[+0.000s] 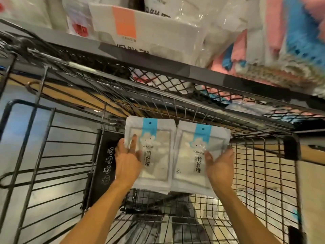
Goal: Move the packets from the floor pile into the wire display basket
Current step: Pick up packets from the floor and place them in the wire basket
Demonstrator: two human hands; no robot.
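White plastic packets with a pale blue header strip and a cloud motif, held side by side above the wire display basket (255, 173). Left hand (127, 162) grips the left packet (151, 154) along its left edge, thumb laid on the front face and the other fingers behind. Right hand (219, 166) grips the right packet (198, 155) along its right edge, thumb on the front. Each appears to be the front of a thin stack; the inner edges of the two touch or slightly overlap. Both are upright, printed faces toward the camera, in front of the basket's rear grid. An upper shelf (175, 67) carries white boxes and bagged pink-and-blue goods (281, 41).
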